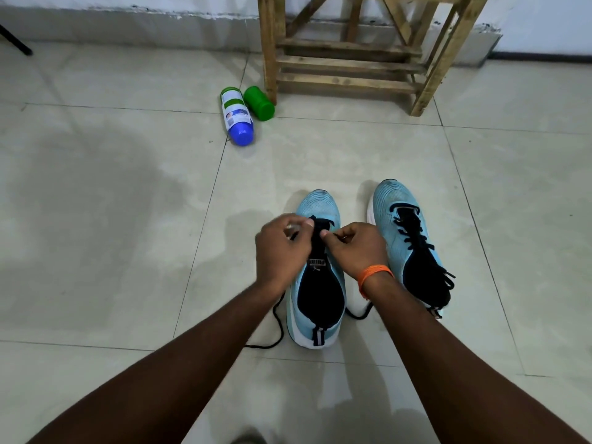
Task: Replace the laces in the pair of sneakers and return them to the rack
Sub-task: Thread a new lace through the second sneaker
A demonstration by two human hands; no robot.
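Two light blue sneakers stand side by side on the tiled floor, toes pointing away from me. Over the left sneaker both hands work at the lowest eyelets. My left hand pinches one end of the black lace, whose loose length trails on the floor left of the heel. My right hand, with an orange band at the wrist, pinches the other lace end beside the tongue. The right sneaker is laced with a black lace, its ends hanging loose near the heel. The wooden rack stands against the far wall.
A bottle with a blue cap and a green bottle lie on the floor by the rack's left leg. A dark stand leg shows at the far left. Pale floor tiles surround the shoes.
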